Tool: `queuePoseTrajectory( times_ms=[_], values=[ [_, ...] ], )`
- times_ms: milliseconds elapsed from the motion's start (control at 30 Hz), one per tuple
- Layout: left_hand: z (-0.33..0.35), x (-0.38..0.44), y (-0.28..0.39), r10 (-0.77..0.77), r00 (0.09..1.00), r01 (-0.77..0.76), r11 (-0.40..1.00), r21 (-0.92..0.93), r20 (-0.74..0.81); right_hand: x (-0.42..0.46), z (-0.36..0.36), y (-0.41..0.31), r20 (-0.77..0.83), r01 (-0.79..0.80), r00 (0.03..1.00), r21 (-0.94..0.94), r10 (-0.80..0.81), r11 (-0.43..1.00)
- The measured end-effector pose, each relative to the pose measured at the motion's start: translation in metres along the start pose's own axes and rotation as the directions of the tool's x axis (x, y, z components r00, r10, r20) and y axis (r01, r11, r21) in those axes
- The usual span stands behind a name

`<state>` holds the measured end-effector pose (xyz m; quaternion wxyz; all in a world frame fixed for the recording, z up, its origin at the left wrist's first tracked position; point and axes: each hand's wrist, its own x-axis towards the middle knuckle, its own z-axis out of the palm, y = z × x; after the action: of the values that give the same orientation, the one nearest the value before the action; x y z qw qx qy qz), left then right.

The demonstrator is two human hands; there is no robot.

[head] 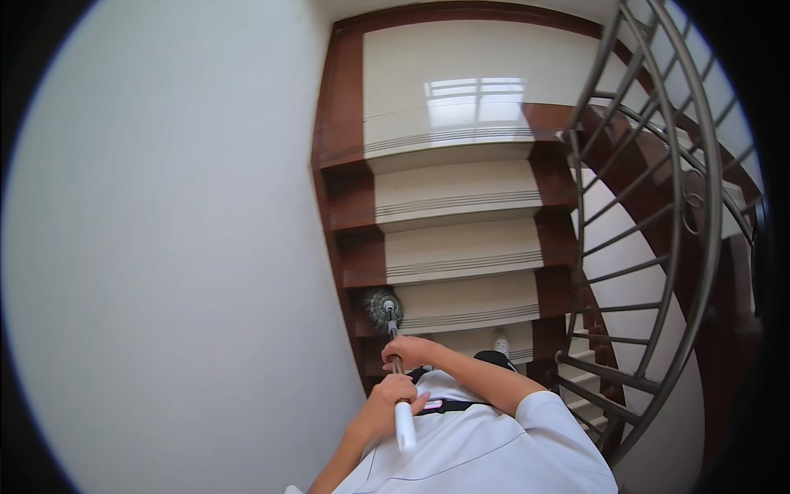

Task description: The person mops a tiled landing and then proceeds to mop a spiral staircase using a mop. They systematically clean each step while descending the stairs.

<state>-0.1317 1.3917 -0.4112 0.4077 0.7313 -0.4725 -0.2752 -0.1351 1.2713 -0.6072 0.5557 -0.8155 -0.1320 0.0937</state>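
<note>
A mop with a metal pole (394,334) reaches from my waist to the stairs. Its round, grey-green string head (374,310) rests at the left end of a stair tread, on the dark red-brown border beside the wall. My right hand (408,352) wraps the pole nearer the mop head. Closer to my body, my left hand (396,393) grips the pole just above the white plastic handle end (404,427).
Cream stair treads (463,242) with grooved edges lead to a glossy landing (395,68). A white wall (185,247) borders the left, a metal railing (674,185) the right. Beyond the railing lies another flight (583,370). One white shoe (502,344) shows on a tread.
</note>
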Motion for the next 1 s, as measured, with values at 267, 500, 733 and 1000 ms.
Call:
queuePoseTrajectory(
  times_ms=[267, 500, 733, 1000],
  values=[
    [0.064, 0.058, 0.06, 0.326, 0.843, -0.298, 0.945, -0.135, 0.427, -0.151, -0.044, -0.018, -0.319, -0.261, 0.905, 0.103, 0.28, 0.96],
    [0.156, 0.092, 0.086, 0.415, 0.694, -0.309, 0.91, -0.276, 0.589, -0.302, -0.055, 0.035, -0.559, -0.402, 0.736, 0.091, 0.381, 0.911],
    [0.208, 0.102, 0.098, 0.386, 0.706, -0.365, 0.917, -0.162, 0.594, -0.358, -0.075, 0.058, -0.572, -0.45, 0.73, 0.011, 0.374, 0.893],
    [0.152, 0.07, 0.117, 0.19, 0.918, -0.191, 0.981, -0.03, 0.349, -0.265, -0.072, 0.032, -0.373, -0.242, 0.904, -0.046, 0.208, 0.969]
  ],
)
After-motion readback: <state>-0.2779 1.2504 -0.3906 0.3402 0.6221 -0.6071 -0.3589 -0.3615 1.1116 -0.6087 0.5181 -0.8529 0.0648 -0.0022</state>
